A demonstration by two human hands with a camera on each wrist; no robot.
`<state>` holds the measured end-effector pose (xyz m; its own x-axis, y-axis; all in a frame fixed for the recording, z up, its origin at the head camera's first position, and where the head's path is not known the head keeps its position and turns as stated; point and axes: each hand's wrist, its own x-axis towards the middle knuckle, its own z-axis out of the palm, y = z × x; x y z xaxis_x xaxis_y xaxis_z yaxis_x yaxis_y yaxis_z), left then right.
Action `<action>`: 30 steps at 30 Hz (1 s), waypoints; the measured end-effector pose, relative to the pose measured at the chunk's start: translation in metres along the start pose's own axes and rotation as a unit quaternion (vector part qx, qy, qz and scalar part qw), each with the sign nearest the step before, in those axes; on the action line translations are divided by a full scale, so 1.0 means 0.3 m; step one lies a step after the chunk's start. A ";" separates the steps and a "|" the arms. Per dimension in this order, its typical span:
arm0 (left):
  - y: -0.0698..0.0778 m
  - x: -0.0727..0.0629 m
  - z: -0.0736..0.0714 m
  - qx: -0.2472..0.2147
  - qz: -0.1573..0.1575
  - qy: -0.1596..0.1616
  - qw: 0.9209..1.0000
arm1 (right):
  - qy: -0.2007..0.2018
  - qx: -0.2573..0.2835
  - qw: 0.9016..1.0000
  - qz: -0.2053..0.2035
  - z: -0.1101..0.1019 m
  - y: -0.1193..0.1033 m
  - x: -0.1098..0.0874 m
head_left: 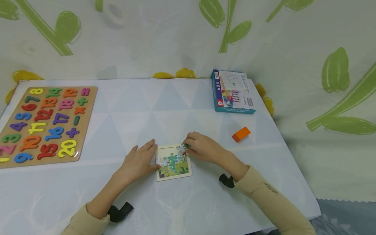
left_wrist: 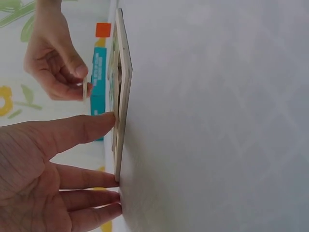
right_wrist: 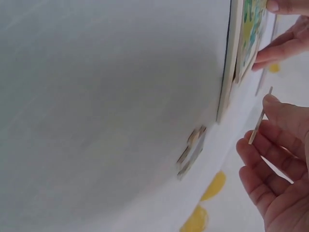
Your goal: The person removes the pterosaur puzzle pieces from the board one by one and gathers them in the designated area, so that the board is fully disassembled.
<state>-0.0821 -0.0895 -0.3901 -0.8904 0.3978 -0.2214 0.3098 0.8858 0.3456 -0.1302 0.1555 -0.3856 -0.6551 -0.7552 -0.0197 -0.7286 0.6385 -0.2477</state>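
Observation:
A small wooden jigsaw puzzle (head_left: 174,166) with a green picture lies in its pale tray (head_left: 176,178) on the table. My left hand (head_left: 141,163) rests at the tray's left side, fingers straight. In the left wrist view its thumb (left_wrist: 91,129) touches the tray's edge and the other fingertips reach the tabletop. Above the tray's upper right corner, my right hand (head_left: 205,148) pinches a thin puzzle piece (right_wrist: 260,118) between thumb and fingers. Another loose piece (right_wrist: 191,151) lies on the table beside the tray in the right wrist view; the right hand hides it from the head view.
A wooden board of coloured numbers (head_left: 85,130) lies at the left. Toward the back right stands a teal and white box (head_left: 235,91), with an orange block (head_left: 241,134) in front of it. The table's right edge (head_left: 289,163) runs beyond the right arm.

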 end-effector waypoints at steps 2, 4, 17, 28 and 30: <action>0.001 0.003 0.001 0.000 0.000 -0.001 1.000 | 0.007 0.002 1.000 0.004 -0.001 0.010 -0.014; 0.002 0.004 0.000 0.000 -0.002 -0.002 1.000 | 0.011 0.003 1.000 0.008 -0.005 0.019 -0.026; 0.006 0.006 -0.002 -0.002 -0.012 -0.012 1.000 | 0.029 -0.004 0.999 0.043 -0.025 0.068 -0.093; 0.006 0.004 0.001 0.004 -0.005 -0.006 1.000 | 0.036 -0.014 0.997 0.069 -0.012 0.120 -0.152; 0.007 0.004 0.002 0.005 -0.004 -0.004 1.000 | 0.038 -0.012 0.997 0.072 -0.011 0.125 -0.161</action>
<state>-0.0824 -0.0870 -0.3901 -0.8901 0.3926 -0.2316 0.3059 0.8911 0.3352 -0.1266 0.2164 -0.3907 -0.7664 -0.6421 0.0198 -0.6293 0.7442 -0.2237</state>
